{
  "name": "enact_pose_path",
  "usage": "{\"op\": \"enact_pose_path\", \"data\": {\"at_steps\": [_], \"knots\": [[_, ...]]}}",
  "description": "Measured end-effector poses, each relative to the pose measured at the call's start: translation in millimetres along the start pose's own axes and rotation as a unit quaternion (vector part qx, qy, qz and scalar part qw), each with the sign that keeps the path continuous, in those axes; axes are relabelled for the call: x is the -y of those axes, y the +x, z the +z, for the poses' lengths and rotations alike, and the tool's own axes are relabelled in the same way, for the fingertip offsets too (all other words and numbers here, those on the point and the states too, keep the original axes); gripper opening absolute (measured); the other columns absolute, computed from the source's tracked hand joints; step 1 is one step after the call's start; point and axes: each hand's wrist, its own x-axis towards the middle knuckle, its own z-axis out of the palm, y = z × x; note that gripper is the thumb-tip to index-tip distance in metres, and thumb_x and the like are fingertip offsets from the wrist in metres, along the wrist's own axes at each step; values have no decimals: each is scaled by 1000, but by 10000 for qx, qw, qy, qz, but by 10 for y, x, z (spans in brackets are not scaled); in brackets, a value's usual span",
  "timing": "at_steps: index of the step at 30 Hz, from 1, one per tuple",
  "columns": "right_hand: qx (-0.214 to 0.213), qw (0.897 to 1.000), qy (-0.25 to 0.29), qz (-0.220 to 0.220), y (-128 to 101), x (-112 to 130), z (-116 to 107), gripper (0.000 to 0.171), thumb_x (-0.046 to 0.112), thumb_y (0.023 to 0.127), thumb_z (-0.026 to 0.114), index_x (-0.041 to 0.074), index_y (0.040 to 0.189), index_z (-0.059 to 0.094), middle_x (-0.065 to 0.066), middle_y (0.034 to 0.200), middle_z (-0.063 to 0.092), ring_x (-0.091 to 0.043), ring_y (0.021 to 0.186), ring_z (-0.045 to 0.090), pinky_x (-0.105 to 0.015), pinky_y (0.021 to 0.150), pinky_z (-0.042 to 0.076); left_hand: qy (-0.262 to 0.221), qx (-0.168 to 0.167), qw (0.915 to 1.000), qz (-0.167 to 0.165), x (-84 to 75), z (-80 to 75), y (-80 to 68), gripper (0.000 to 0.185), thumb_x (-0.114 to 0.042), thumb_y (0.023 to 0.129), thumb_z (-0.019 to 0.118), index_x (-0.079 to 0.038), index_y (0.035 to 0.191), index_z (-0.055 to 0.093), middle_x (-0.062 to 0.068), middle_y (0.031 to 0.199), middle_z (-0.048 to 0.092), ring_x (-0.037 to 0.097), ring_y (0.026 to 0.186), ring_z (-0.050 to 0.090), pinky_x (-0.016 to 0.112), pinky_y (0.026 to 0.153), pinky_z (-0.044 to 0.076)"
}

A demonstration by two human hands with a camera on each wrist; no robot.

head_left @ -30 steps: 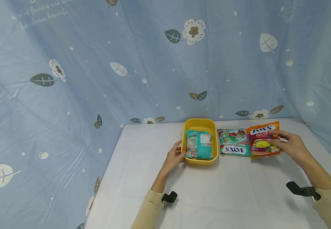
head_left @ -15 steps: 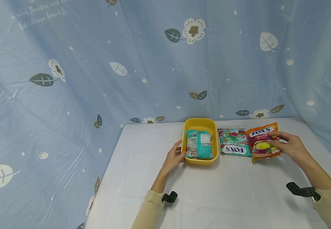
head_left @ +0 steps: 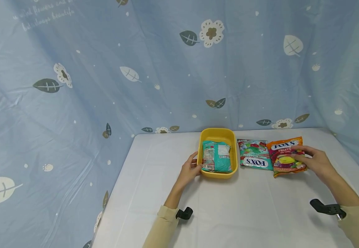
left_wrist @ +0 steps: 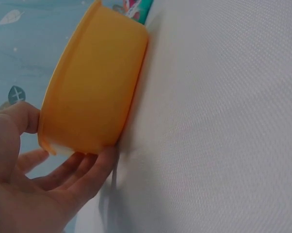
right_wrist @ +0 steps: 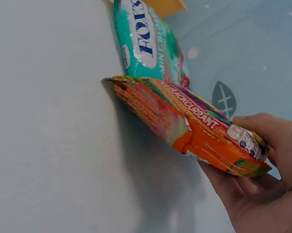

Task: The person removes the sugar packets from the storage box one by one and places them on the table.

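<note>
Right hand (head_left: 316,162): thumb on top and fingers (right_wrist: 243,187) curled beneath the right end of an orange sweet bag (head_left: 286,156), gripping it; that end raised, the opposite edge resting on the table (head_left: 229,213); bag lies near the far right corner of the table; a green sweet bag (head_left: 254,158) lies flat just beside it on the left, edges touching or overlapping, upside down to the wearer; left hand (head_left: 189,169): fingers (left_wrist: 83,170) loosely spread against the left wall of a yellow tub (head_left: 218,133), thumb at its rim, steadying rather than clasping it; tub stands near the middle of the table's far edge, just left of the green bag; inside it, one teal packet (head_left: 216,157) lying flat; table covered in white cloth; blue cloth backdrop (head_left: 105,69) printed with leaves and flowers hangs behind and to both sides
</note>
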Motion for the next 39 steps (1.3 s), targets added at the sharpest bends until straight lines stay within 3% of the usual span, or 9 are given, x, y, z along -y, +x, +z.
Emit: {"op": "enact_pose_path", "data": {"at_steps": [3,5,15,23,39], "knots": [[-28,9999,51,85,14,-40,17,75,55,95,52,4,149,38,-36,153,24,-53,128,29,-60,92,43,6,16,10000,30,-1,0,4,62,-20,95,58,-22,152,35,19,130,55,26,111,61,30,76,63],[-43,9999,75,140,22,-65,24,76,54,95,52,3,149,36,-36,154,22,-54,128,29,-64,94,41,9,19,10000,19,-3,-2,5,62,-20,95,58,-23,152,35,19,130,55,26,111,61,30,76,63],[48,9989,-34,473,88,-155,20,81,56,95,52,0,150,32,-40,150,22,-51,121,34,-44,80,44,-18,0,10000,-91,1,5,4,62,-21,95,58,-23,152,35,18,131,55,26,112,60,31,78,63],[275,9981,-207,505,119,-225,-15,87,62,92,51,0,150,31,-42,149,19,-53,120,32,-47,78,45,-78,-46,9999,-142,21,6,8,62,-21,95,59,-25,152,36,17,131,54,26,113,59,30,78,63],[448,9982,-297,275,127,-304,-66,81,57,94,53,-1,147,34,-42,148,19,-55,121,33,-35,76,50,-88,10,9999,-124,34,7,13,62,-21,95,59,-26,152,36,17,131,54,26,112,60,32,78,63]]}}
